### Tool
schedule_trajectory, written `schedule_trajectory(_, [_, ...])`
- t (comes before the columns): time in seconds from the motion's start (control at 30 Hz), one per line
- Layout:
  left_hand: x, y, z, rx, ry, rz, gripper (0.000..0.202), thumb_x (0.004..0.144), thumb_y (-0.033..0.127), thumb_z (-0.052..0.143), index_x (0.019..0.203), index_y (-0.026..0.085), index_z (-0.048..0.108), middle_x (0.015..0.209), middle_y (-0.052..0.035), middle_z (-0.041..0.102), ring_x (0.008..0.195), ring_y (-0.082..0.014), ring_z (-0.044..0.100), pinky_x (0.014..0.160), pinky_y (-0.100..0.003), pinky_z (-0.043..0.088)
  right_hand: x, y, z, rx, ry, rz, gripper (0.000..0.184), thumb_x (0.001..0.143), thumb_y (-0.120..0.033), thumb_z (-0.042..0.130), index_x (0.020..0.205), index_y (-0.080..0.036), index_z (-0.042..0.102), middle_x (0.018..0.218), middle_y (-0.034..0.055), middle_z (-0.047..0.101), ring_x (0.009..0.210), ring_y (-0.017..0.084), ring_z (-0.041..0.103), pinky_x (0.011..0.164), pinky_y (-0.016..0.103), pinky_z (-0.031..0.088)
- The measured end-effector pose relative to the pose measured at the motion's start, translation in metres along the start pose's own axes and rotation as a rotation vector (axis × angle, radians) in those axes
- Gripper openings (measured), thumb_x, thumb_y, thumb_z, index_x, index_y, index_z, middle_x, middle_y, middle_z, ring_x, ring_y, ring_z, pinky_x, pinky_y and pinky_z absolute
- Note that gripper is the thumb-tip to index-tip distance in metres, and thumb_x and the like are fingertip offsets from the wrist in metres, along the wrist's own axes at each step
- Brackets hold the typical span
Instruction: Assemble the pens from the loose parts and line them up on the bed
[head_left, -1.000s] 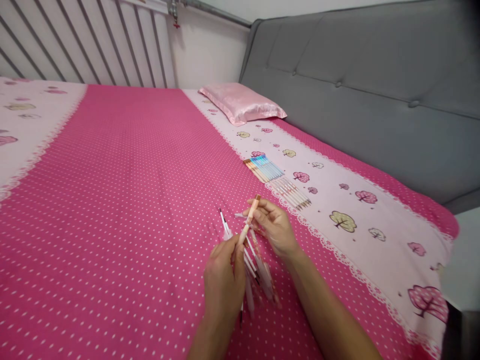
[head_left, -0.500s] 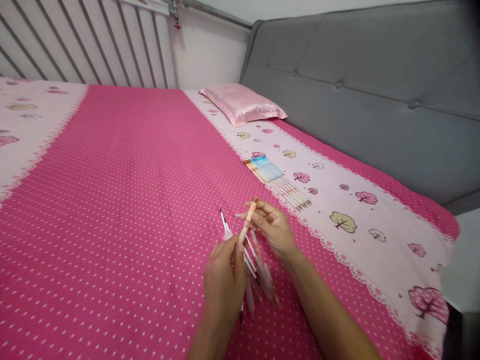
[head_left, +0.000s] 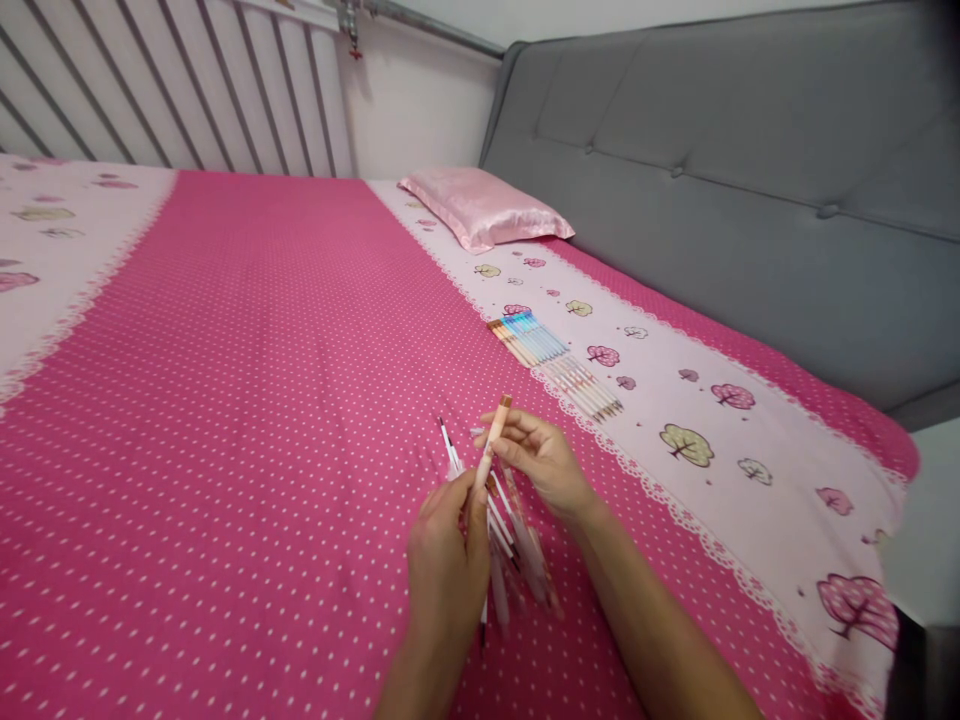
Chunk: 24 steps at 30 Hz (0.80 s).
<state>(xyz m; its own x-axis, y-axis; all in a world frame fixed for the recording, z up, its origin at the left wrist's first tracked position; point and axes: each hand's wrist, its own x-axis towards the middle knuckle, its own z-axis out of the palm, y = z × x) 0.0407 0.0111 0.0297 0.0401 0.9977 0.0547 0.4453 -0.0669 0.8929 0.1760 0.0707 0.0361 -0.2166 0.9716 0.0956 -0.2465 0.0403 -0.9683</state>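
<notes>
Pink polka-dot bed sheet (head_left: 225, 350) fills most of the view, with a grey padded headboard (head_left: 712, 180) along the right and a satin pillow (head_left: 484, 205) at the far end. Behind the bed stands a slatted rail (head_left: 187, 90), cut off by the top edge of the frame.

Low in the middle, the left hand (head_left: 446, 565) is closed around a bundle of pens (head_left: 504, 560). The bundle fans out from the palm, blurred, and how many pens it holds cannot be told. Its lower ends are hidden behind the fingers and wrist. The right hand (head_left: 544, 460) pinches an orange-capped pen (head_left: 487, 458) near its upper end. This pen's long axis runs steeply, cap pointing up and away toward the headboard side. Its lower end dips toward the left thumb, which seems to touch it, though the contact is hard to make out. The two hands sit close together above the sheet, and both forearms run out of the bottom edge.

Well apart from them, a row of pens (head_left: 555, 362) lies side by side on the pale border (head_left: 652, 395). Their coloured caps point to the far left and their tips to the near right.
</notes>
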Motion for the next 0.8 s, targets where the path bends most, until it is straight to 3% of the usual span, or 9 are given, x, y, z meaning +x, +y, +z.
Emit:
schedule_trajectory(0.43, [0.0001,0.0024,-0.0004,-0.086,0.016,0.002,0.03,0.086,0.034,0.047,0.104,0.018,0.064,0.079,-0.0047,0.067,0.064,-0.0157,0.057,0.059,-0.027,0.044,0.0011,0.0003,0.0004,0.053,0.038,0.046,0.028,0.066,-0.03,0.075,0.091,-0.02,0.066,0.071,0.001,0.068,0.068,0.013,0.064,0.067,0.025,0.051])
schedule_trajectory(0.8, [-0.0012,0.0014,0.0005,-0.116,0.013,-0.013,0.026,0.084,0.033,0.051,0.101,0.02,0.065,0.08,-0.0033,0.067,0.067,-0.016,0.058,0.063,-0.027,0.044,-0.0008,-0.0018,0.0044,0.055,0.059,0.054,0.03,0.058,-0.022,0.08,0.085,-0.021,0.066,0.067,-0.0047,0.054,0.061,0.007,0.052,0.057,0.019,0.044])
